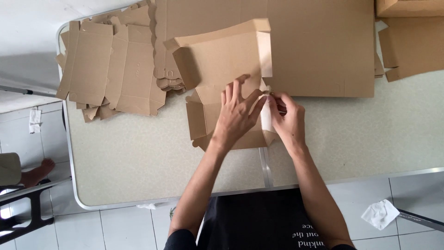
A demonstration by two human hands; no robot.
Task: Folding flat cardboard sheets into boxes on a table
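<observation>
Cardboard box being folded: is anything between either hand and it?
Nothing visible is. The left hand lies flat on the half-folded cardboard box, and the right hand pinches its right side flap. The stack of flat cardboard blanks lies apart, to the left on the table.

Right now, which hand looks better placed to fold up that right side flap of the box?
Probably the right hand: its fingertips already pinch the side flap, while the left hand lies flat on the cardboard box.
</observation>
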